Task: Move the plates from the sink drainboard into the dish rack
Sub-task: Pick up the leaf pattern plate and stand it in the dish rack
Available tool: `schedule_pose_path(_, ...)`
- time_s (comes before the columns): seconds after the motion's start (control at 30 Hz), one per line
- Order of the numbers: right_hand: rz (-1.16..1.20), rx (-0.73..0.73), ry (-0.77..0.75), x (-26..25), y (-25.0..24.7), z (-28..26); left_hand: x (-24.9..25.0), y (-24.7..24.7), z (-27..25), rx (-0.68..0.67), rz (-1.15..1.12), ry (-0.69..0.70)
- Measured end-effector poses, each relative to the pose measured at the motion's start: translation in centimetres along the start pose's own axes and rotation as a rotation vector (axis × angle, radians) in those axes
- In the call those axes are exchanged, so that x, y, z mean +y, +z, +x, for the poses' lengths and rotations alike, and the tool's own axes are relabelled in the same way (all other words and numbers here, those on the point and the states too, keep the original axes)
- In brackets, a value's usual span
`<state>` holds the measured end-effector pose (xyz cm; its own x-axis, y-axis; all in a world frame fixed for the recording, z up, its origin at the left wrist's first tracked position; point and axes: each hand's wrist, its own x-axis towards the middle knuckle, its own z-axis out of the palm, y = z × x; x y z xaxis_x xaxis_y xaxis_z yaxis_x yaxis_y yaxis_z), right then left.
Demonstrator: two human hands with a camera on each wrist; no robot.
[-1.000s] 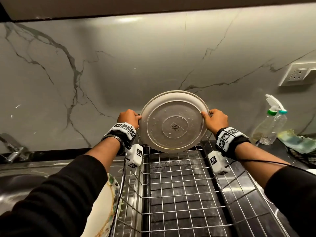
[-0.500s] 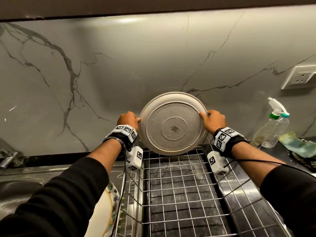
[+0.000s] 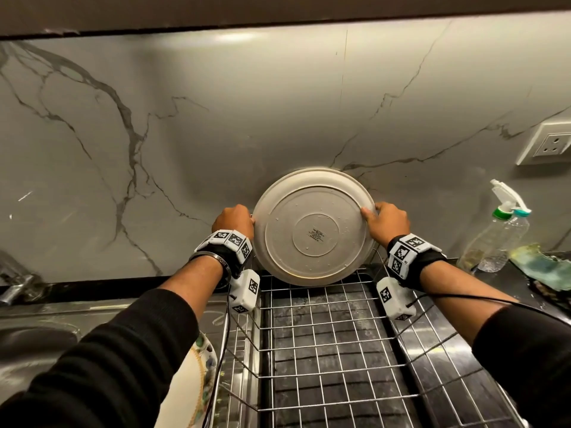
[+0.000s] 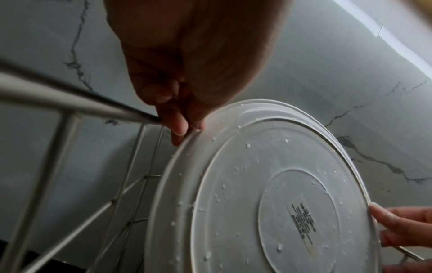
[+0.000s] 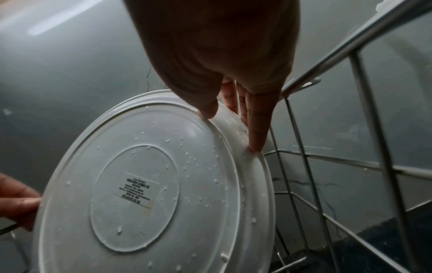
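A white plate (image 3: 313,227) stands on edge at the far end of the wire dish rack (image 3: 327,350), its wet underside with a label facing me. My left hand (image 3: 234,222) pinches its left rim, seen close in the left wrist view as fingertips (image 4: 180,127) on the plate (image 4: 268,194). My right hand (image 3: 386,222) grips the right rim, thumb on the underside and fingers (image 5: 254,125) along the edge of the plate (image 5: 151,184). A second plate (image 3: 191,381) with a patterned rim lies left of the rack, half hidden under my left sleeve.
The marble wall stands right behind the plate. A sink (image 3: 34,341) and tap (image 3: 15,288) lie at the left. Spray bottles (image 3: 497,233) and a cloth (image 3: 543,267) sit on the counter at the right, below a wall socket (image 3: 550,143).
Both hands have carried the plate slightly down and toward the wall at the rack's far end; its lower edge now sits lower against the rack wires.
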<state>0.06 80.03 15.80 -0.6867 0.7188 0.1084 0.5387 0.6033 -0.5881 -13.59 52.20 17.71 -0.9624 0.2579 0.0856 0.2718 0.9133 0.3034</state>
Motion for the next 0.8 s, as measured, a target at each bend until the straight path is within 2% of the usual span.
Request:
schedule_pose_path(0.6,-0.022,-0.067,0.009,-0.1,-0.7,-1.1,0.4,-0.4,-0.6,-0.025,0.002,0.012)
schedule_pose_path(0.8,0.004,-0.020,0.009,-0.7,-1.2,-2.1,0.1,-1.1,-1.3,-0.030,-0.058,-0.006)
